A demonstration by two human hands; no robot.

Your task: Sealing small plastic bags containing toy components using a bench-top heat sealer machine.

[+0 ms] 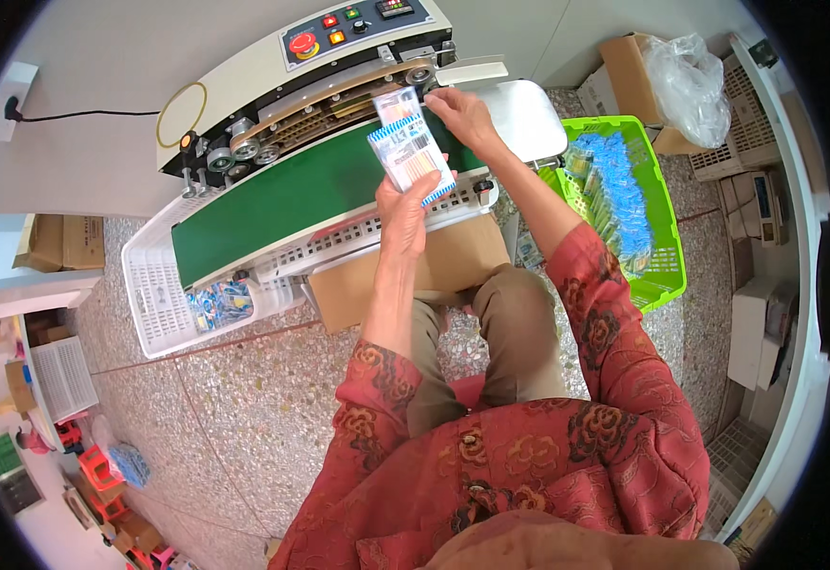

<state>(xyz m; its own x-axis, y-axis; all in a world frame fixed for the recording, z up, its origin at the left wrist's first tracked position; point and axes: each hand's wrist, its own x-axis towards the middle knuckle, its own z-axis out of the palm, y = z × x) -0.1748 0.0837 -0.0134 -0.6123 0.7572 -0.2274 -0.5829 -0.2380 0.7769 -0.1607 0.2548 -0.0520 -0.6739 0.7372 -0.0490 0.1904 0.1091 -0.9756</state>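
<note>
My left hand (403,209) is closed around flat plastic packets (410,157) with blue-striped edges and a barcode, held over the green conveyor belt (282,209). Beyond them, another clear packet (397,104) stands up against the band sealing machine (339,90), near its rollers. The fingers of my right hand (467,122) are pinched together at the right edge of that packet; their tips are small in view. Both arms reach forward in red patterned sleeves.
A bright green basket (664,237) of blue-topped packets stands at the right, beside a white tray plate (529,119). A white crate (153,304) with packets sits under the belt's left end. A cardboard box (457,252) stands before my knees. A red button (304,45) tops the machine.
</note>
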